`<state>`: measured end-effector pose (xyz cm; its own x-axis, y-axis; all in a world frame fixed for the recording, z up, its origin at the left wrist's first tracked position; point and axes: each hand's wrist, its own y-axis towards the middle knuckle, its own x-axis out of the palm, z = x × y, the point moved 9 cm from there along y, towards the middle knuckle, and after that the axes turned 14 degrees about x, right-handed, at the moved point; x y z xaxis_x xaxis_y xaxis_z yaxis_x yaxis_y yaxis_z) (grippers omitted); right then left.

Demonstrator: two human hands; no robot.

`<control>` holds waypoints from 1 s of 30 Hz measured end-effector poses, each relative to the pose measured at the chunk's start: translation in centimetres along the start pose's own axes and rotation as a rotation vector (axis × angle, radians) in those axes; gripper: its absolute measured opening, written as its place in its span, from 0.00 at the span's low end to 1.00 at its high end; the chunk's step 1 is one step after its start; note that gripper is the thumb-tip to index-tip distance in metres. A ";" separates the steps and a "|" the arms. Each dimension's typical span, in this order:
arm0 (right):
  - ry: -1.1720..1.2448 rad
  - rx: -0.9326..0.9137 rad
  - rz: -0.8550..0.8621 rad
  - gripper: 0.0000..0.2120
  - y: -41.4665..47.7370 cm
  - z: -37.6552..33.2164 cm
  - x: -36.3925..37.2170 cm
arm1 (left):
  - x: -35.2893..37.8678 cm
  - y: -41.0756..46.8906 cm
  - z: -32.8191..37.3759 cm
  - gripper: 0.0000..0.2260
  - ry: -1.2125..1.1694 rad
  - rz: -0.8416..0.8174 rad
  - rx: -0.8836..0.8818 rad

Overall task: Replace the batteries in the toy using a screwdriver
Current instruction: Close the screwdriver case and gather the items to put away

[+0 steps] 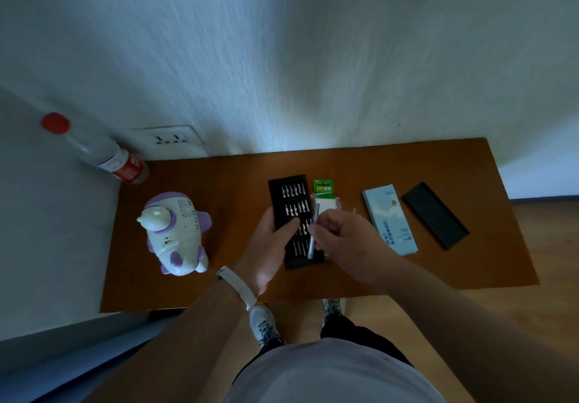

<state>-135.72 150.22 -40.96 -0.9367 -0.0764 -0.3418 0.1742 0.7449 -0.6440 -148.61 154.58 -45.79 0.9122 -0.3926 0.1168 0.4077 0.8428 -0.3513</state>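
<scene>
A white and purple toy (175,233) lies on the left part of the brown table (344,164). At the middle sits a black tray of screwdriver bits (291,202). My left hand (272,246) grips the tray's left edge, thumb resting across the bits. My right hand (341,239) pinches a slim silver screwdriver handle (313,243) that stands along the tray's right side. A green-topped battery pack (324,192) lies just right of the tray, partly hidden behind my right hand.
A light blue box (390,219) and a black lid (435,214) lie on the table's right side. A clear bottle with a red cap (103,152) stands at the back left corner, beside a wall socket (170,138). The wall runs along the table's far edge.
</scene>
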 end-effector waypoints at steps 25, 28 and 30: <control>-0.363 -0.196 0.255 0.10 -7.2 -12.4 -1.7 | 1.3 -5.9 12.4 0.20 0.079 -0.256 0.401; -0.347 -0.235 0.259 0.09 -7.7 -12.4 -1.8 | 1.2 -6.2 12.6 0.19 0.073 -0.231 0.378; -0.325 -0.263 0.260 0.08 -8.1 -12.4 -2.0 | 1.1 -6.3 12.8 0.18 0.042 -0.205 0.367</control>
<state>-139.03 152.57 -26.60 -0.7221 -0.0375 -0.6908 0.2674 0.9058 -0.3287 -149.64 153.52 -31.59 0.8113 -0.5744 0.1090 0.5749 0.8176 0.0301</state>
